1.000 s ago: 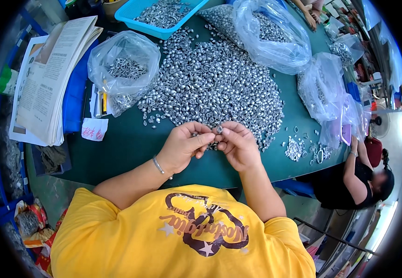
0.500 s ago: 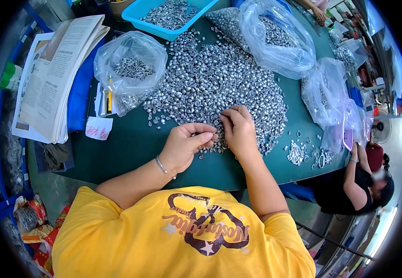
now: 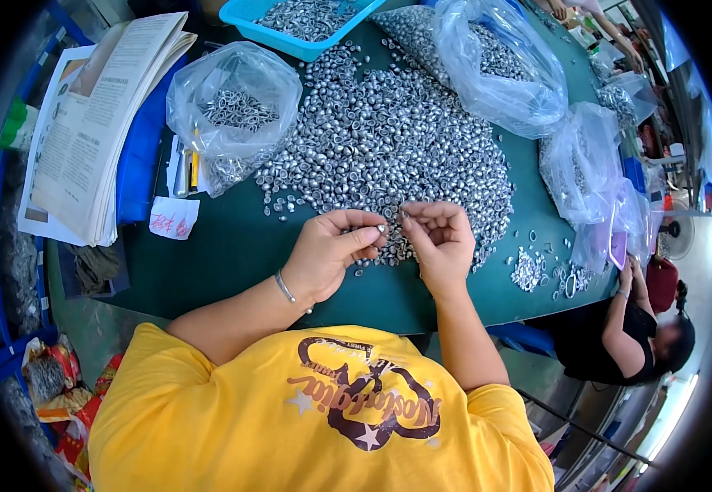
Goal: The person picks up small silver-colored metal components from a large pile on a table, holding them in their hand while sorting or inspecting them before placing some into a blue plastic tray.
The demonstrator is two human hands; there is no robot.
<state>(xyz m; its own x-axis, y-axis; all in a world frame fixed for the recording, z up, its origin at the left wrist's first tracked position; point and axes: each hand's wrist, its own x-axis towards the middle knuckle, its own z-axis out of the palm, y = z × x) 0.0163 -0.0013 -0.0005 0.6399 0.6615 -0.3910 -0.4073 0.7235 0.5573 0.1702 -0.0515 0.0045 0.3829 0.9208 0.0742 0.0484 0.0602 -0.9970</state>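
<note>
two bare hands, one worker in a yellow shirt [image 3: 233,410], working at the near edge of a green table [image 3: 233,275].

left hand [image 3: 320,256]: fingers curled, thumb and forefinger pinching one small silver piece [image 3: 381,230]; a silver bracelet [image 3: 285,287] at the wrist. the piece sits at the fingertips, above the near edge of the pile.

right hand [image 3: 446,250]: thumb and forefinger brought together on one small grey piece [image 3: 406,215], mostly hidden by the fingers; the other fingers bent. the two hands are near each other, fingertips apart.

one broad pile of silver oval pieces [image 3: 397,139], spread over the middle of the table just beyond both hands, a few strays lying at its left edge.

one light blue basket [image 3: 290,47], at the far side, holding more silver pieces.

one open clear bag [image 3: 188,94], left of the pile, with ring-like pieces [image 3: 241,111] inside.

one large clear bag [image 3: 504,102], at the far right of the pile, filled with small pieces.

one small heap of bright pieces [image 3: 528,271], right of the pile, loose rings beside it.

one white paper slip [image 3: 174,218] with red marks, left on the table.

one folded newspaper [image 3: 85,139], far left.

one seated co-worker [image 3: 631,344] in black, at right.
</note>
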